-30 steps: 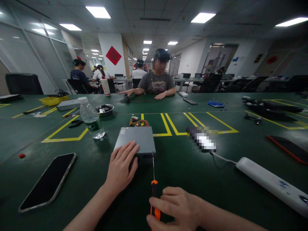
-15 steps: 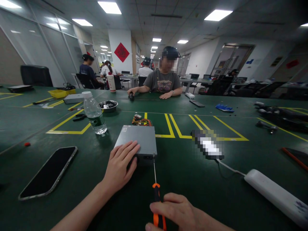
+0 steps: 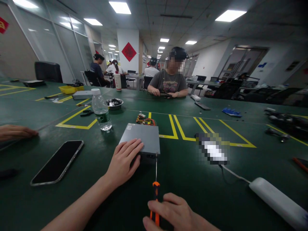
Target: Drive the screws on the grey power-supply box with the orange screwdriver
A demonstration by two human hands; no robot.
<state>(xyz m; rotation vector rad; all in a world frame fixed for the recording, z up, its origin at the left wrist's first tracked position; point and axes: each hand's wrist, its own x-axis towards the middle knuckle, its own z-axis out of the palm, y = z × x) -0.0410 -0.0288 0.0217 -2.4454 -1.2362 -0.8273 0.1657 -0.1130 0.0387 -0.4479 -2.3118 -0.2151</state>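
A grey metal computer power supply unit (image 3: pixel 144 133) lies flat on the green table, its bundle of coloured cables (image 3: pixel 146 120) behind it. My left hand (image 3: pixel 125 158) holds its near left corner, fingers laid along the top and thumb at the front side. In my right hand (image 3: pixel 172 211) is an orange and black screwdriver (image 3: pixel 156 191), pinched by the handle between thumb and fingers. The thin shaft points away from me, and its tip meets the front face near the right corner, where a small screw seems to sit.
A water bottle (image 3: pixel 101 110) and a phone (image 3: pixel 57 162) stand and lie to the left. Another person's hand (image 3: pixel 16 132) rests at the left edge. A cabled white power strip (image 3: pixel 276 202) lies right. A metal bowl (image 3: pixel 115 104) and a seated person (image 3: pixel 168 81) are farther back.
The view has swung left, so things sit farther right. Both hands keep their places on the power supply and screwdriver. Another person's hand has appeared at left; the person opposite has drawn both hands together.
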